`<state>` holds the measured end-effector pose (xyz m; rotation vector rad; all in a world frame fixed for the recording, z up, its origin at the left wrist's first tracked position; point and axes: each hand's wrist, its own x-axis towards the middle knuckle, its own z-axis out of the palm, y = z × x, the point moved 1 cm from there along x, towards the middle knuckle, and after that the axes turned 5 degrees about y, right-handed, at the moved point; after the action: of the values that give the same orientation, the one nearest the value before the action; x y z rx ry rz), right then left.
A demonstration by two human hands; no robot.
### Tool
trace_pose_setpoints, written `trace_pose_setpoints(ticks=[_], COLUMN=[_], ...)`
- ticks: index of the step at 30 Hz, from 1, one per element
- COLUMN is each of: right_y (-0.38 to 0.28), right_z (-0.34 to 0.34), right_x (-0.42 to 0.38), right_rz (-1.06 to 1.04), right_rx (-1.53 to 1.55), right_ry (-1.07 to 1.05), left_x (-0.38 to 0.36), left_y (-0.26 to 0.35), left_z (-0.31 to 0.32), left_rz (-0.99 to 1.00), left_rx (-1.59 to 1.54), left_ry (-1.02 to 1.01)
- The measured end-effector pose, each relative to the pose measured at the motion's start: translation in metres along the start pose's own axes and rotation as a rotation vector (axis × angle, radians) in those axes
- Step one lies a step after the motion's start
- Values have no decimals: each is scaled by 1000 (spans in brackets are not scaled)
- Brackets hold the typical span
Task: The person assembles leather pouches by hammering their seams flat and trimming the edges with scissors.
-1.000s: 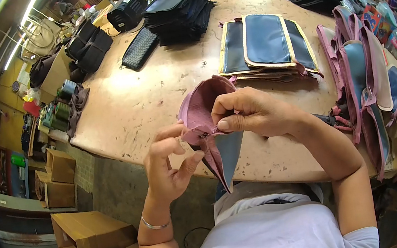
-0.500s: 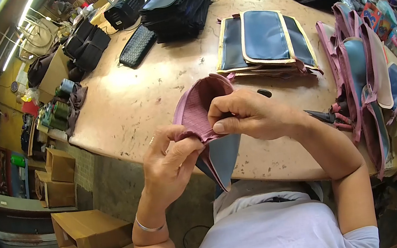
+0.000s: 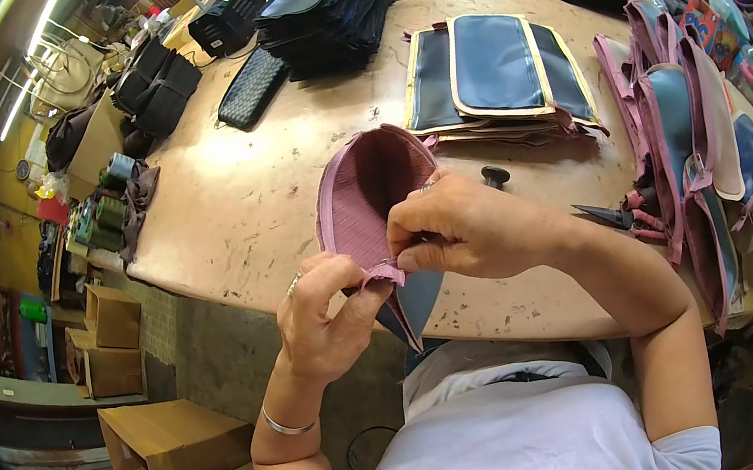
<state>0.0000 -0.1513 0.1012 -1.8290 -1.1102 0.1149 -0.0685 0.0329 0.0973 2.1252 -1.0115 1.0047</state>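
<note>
A bag piece with pink ribbed lining (image 3: 358, 204) and a blue-grey outer side (image 3: 423, 300) is held up over the table's front edge, its mouth gaping upward. My left hand (image 3: 322, 313) pinches the near pink edge between thumb and fingers. Close beside it, my right hand (image 3: 475, 227) is closed on the same edge, thumb against curled fingers; whether a small tool is in it is hidden. A small black knob-shaped object (image 3: 495, 176) stands on the table just beyond my right hand. To the right lie scissors (image 3: 612, 214) with reddish handles.
On the wooden table (image 3: 207, 248) are blue panels with yellow edging (image 3: 496, 62), a stack of black pieces (image 3: 325, 28) and a dark textured case (image 3: 253, 90). Pink-edged bag pieces (image 3: 676, 129) crowd the right side. Cardboard boxes (image 3: 174, 433) stand on the floor at left.
The bag piece has been tilted so its lined mouth shows wider. Both hands stay on its edge, and my right hand has shifted slightly left. The black knob-shaped object shows more fully.
</note>
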Motion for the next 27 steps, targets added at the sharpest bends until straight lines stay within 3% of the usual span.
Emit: trace_pose_setpoints(ticks=[5,11,14,21,27], right_y=[1,5,-3,11,14], right_z=[-1,-4,-15,-13,-15], right_x=[3,2,0,-1,-2], right_rz=[97,38,261,209,202], right_rx=[139,242,328,302,314], right_ry=[-48,-45,-81,-92,-64], left_x=[1,9,14,19,10], left_y=[-1,-15,-26,-20,-12], left_z=[1,3,-5,-9,-4], left_rz=[71,-139,-178,-323,91], left_rx=[16,-168,-214,-241,109], left_ry=[47,75,-108,-158,-63])
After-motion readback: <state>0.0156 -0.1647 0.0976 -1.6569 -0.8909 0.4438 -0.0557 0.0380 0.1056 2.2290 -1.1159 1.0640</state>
